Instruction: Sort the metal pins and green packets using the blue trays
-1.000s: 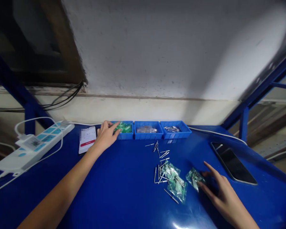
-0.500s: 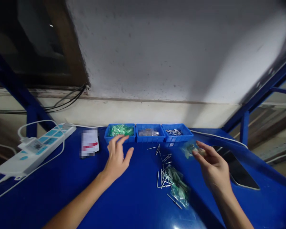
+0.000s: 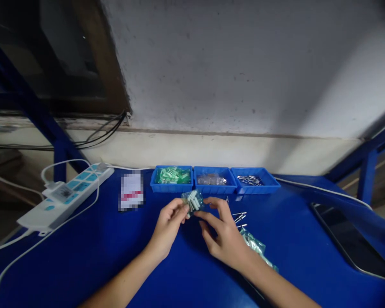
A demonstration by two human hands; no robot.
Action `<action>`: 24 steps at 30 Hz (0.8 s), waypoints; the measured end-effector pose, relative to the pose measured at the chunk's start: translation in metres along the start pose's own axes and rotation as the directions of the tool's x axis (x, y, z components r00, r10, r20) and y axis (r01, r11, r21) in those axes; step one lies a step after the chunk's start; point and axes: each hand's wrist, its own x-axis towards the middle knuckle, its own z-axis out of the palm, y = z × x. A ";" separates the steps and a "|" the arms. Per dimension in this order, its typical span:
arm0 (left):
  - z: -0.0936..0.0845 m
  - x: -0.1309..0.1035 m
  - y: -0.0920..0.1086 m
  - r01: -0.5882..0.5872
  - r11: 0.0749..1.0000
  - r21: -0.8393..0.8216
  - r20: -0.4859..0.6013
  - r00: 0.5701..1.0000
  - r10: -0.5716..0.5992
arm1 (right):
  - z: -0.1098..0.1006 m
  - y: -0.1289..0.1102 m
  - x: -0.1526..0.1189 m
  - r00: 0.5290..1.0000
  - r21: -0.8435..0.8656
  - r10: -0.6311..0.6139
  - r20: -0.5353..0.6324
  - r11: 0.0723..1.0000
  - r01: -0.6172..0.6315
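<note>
A small clear bag of pale pieces [image 3: 194, 200] is up in front of the bins, pinched at its left edge by my left hand [image 3: 170, 224]. My right hand [image 3: 223, 233] is at the bag's right side, its fingers apart and the fingertips close to the plastic. Behind stand three blue bins: one with green packets [image 3: 173, 174], one with clear packets [image 3: 211, 179], one with metal rivets [image 3: 249, 180]. Loose rivets [image 3: 240, 217] and more filled bags [image 3: 255, 244] lie on the table, partly hidden by my right hand and forearm.
A white power strip [image 3: 67, 196] with cables runs along the left side. A pixelated card [image 3: 131, 191] lies left of the bins. On the right lies a dark phone [image 3: 353, 239]. Blue frame posts and a wall bound the blue table [image 3: 167, 278].
My right hand has moved left, bringing the small bag to the middle. My left hand has moved right and closed on the bag's edge. The view has shifted slightly.
</note>
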 end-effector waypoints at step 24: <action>0.004 -0.006 -0.012 0.234 0.972 0.025 0.173 0.956 -0.235 | 0.006 0.007 -0.023 0.987 0.111 0.153 0.039 0.981 -0.157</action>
